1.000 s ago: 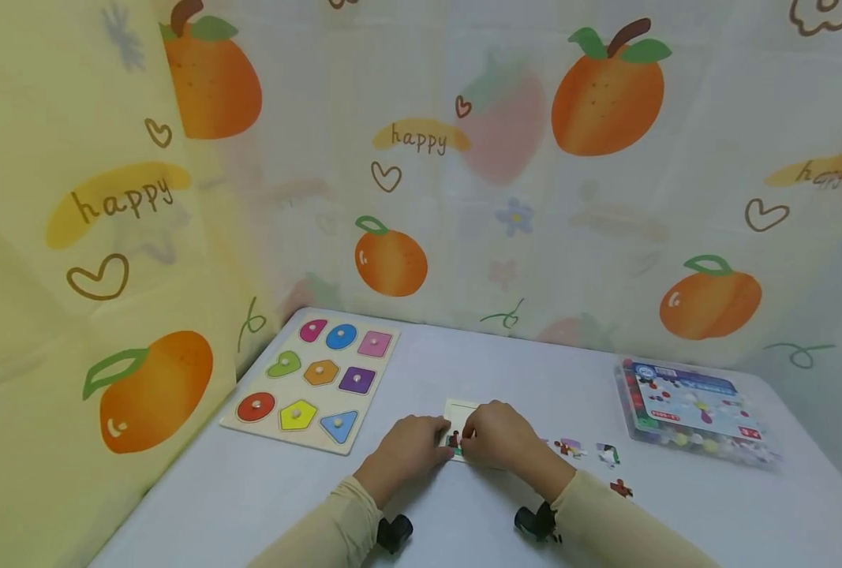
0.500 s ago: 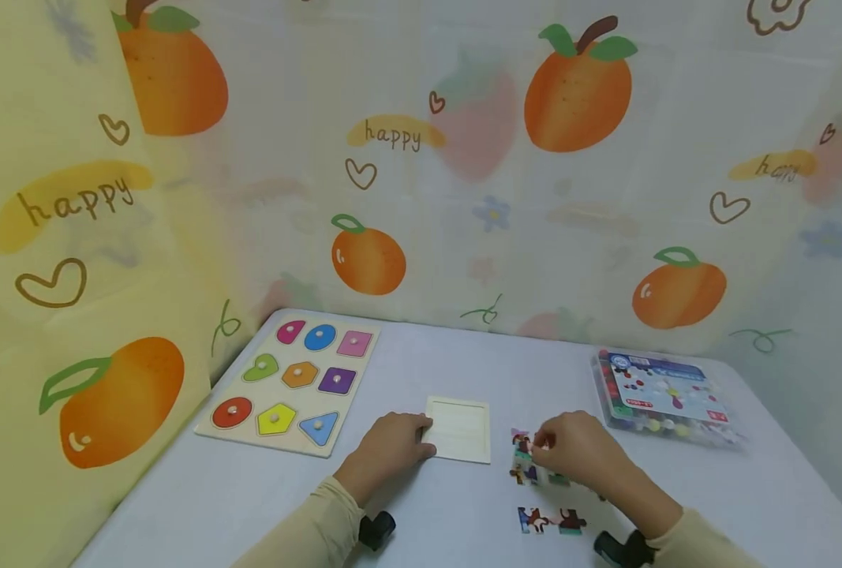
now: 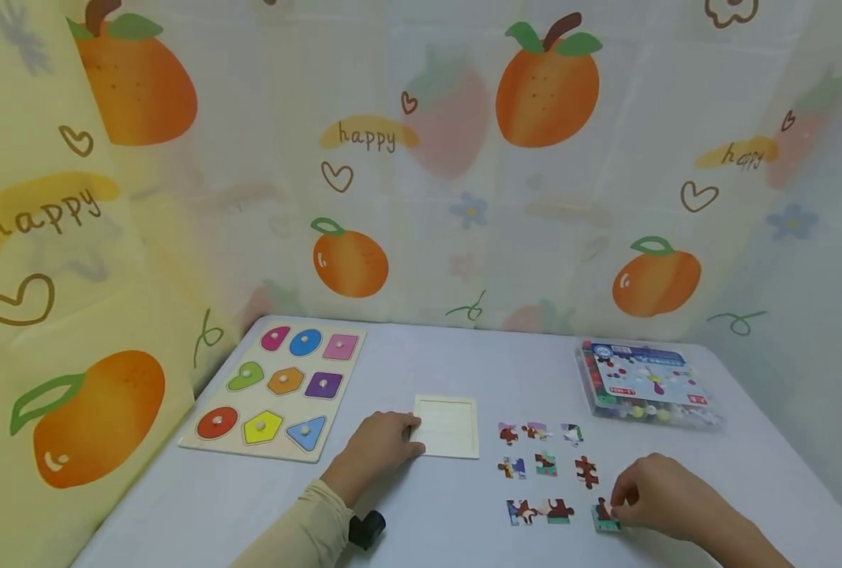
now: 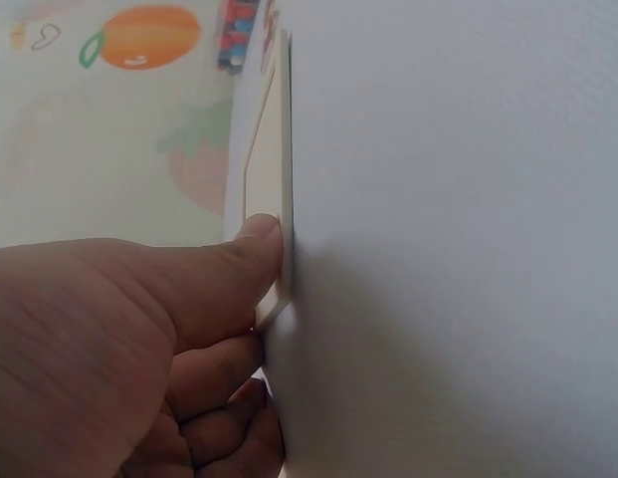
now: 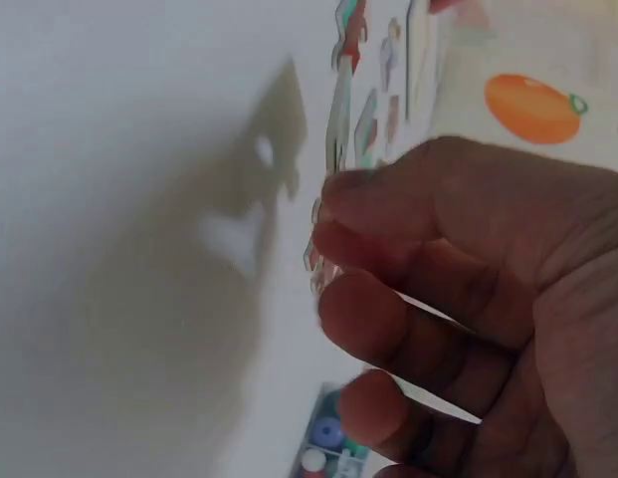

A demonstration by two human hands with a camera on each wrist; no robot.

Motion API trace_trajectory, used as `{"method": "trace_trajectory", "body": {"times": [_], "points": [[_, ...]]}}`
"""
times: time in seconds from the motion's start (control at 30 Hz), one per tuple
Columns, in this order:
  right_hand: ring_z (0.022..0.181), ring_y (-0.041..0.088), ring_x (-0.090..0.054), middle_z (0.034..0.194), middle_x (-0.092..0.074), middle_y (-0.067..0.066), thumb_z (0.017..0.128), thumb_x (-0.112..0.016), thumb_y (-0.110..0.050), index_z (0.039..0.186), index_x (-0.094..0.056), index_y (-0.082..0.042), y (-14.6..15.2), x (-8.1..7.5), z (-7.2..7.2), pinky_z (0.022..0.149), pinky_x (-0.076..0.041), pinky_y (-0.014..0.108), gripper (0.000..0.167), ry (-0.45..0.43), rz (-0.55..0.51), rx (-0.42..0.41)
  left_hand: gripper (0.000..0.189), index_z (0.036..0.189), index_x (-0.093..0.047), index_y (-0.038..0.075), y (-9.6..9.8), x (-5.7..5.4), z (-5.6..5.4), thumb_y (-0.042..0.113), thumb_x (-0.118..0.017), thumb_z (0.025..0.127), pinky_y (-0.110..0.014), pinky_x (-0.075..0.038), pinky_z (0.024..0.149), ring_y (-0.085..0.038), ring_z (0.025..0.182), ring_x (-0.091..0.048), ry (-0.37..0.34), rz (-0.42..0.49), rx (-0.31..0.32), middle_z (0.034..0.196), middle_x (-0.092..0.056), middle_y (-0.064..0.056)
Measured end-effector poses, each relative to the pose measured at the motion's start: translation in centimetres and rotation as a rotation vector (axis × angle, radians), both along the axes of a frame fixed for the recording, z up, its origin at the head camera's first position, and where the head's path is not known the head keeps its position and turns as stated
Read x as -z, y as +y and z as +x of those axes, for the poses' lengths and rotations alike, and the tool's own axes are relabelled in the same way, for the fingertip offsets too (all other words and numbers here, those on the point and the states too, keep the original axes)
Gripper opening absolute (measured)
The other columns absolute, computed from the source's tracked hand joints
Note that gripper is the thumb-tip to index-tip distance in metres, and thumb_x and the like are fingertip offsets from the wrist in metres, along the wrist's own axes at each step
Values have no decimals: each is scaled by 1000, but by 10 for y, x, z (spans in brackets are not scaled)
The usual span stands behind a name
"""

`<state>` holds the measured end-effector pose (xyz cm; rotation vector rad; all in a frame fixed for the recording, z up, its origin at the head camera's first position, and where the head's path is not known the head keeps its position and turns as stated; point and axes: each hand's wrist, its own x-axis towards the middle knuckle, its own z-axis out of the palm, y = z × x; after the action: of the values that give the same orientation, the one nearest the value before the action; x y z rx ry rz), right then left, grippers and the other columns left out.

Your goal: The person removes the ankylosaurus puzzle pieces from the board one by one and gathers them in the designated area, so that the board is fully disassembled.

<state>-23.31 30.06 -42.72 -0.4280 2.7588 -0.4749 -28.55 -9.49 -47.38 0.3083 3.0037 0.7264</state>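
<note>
My left hand [image 3: 381,446] holds the left edge of a square, pale wooden puzzle tray [image 3: 446,426] lying flat on the table. In the left wrist view, the thumb [image 4: 251,249] lies on the tray's rim [image 4: 285,169], near a corner. My right hand [image 3: 665,497] pinches a brown and green jigsaw piece [image 3: 605,517] between thumb and fingertips, at the right end of the near row. In the right wrist view, that piece [image 5: 338,115] appears edge-on, with its shadow beside it. Several loose jigsaw pieces [image 3: 546,464] lie between the tray and my right hand.
A board of coloured knobbed shapes [image 3: 273,398] lies at the back left. A clear plastic box [image 3: 651,385] of small coloured parts stands at the back right. A fruit-printed cloth [image 3: 421,237] hangs behind the white table [image 3: 435,521].
My right hand has moved from the tray to the right and nearer, carrying the jigsaw piece. The tray is now bare. My left hand stays at its edge, and the view has turned right.
</note>
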Motion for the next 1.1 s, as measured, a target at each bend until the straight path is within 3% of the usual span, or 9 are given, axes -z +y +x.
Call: {"method": "trace_trajectory", "body": {"times": [0.13,0.2,0.5,0.8,0.97,1.1], "points": [[61,7,-47,61,-55,-14,80,-80,-30,70,-72,-31,-6,9,-4,54,-39,26,13,0,-46,-105,45,121,-71,11,-9,2,3,29,-80,81,-49,-43,99,-33,117,-58,3,-5,-22,124,-66,-8],[62,7,-47,62,-55,-15,80,-80,-28,69,-72,-31,-11,10,-5,55,-40,27,14,2,-34,-115,44,121,-71,11,-11,4,4,29,-80,81,-49,-44,98,-33,117,-58,3,-7,-24,124,-66,-8],[65,13,-47,61,-54,-9,76,-83,-20,63,-67,-24,-25,4,0,60,-43,31,21,-10,130,28,45,123,-70,12,-6,-1,5,30,-79,83,-48,-43,98,-33,119,-57,10,16,10,126,-65,-6],[64,16,-46,62,-52,-5,77,-82,-15,63,-63,-20,-32,4,4,60,-44,36,24,-13,208,10,40,124,-69,11,-1,0,8,26,-73,88,-48,-41,101,-31,121,-57,15,12,24,127,-65,-5],[65,15,-48,65,-56,-8,78,-82,-18,65,-66,-21,-32,-9,1,62,-45,36,21,-22,191,11,33,123,-69,10,-4,-5,8,23,-66,93,-48,-41,101,-30,120,-57,10,38,34,124,-66,-5],[64,12,-49,69,-61,-13,81,-80,-22,73,-73,-24,-28,-31,-5,60,-45,32,11,84,146,13,35,126,-67,11,-6,-10,0,28,-64,95,-47,-43,100,-29,119,-57,26,40,54,123,-66,-5]]}}
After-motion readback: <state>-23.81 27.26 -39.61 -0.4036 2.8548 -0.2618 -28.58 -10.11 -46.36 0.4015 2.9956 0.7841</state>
